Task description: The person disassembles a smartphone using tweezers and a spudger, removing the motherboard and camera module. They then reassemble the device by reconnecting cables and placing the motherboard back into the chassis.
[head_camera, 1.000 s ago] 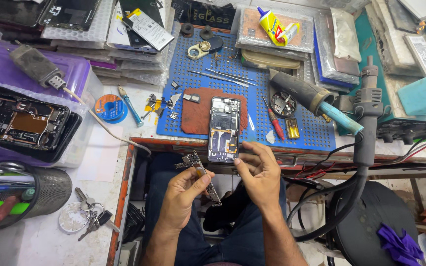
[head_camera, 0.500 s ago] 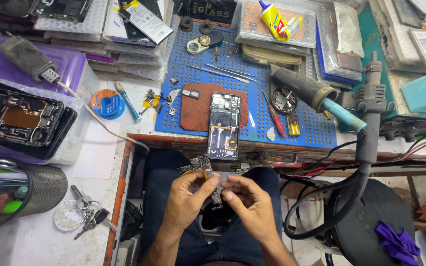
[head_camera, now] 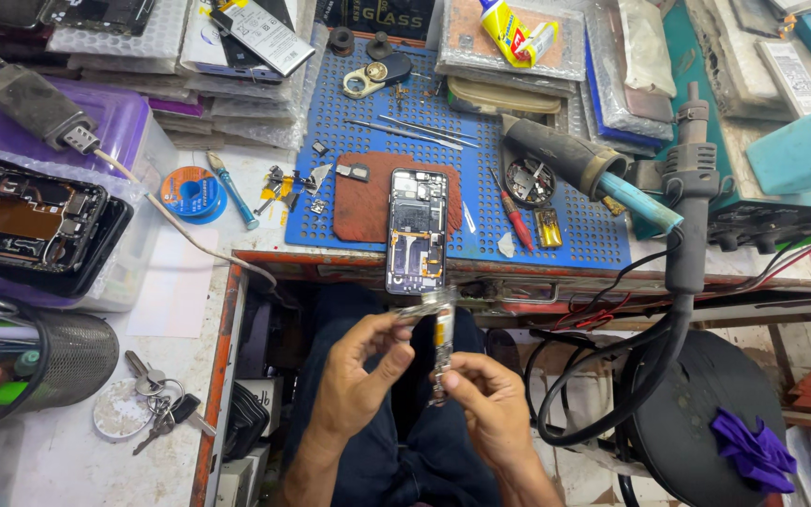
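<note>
Cluttered workbench (head_camera: pixel 190 291) carries a blue perforated mat (head_camera: pixel 574 239) and opened phone (head_camera: pixel 417 230).

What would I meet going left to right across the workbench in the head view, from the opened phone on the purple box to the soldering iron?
Opened black phone → blue solder spool → teal-handled screwdriver → stripped phone frame → red-handled tool → soldering iron.

The narrow silvery strip of phone circuitry with a yellow-orange patch (head_camera: pixel 442 349) stands nearly upright above the lap, just below the tabletop edge; its upper end is pinched by the left hand (head_camera: pixel 360 374); its lower end by the right hand (head_camera: pixel 485 402).
</note>
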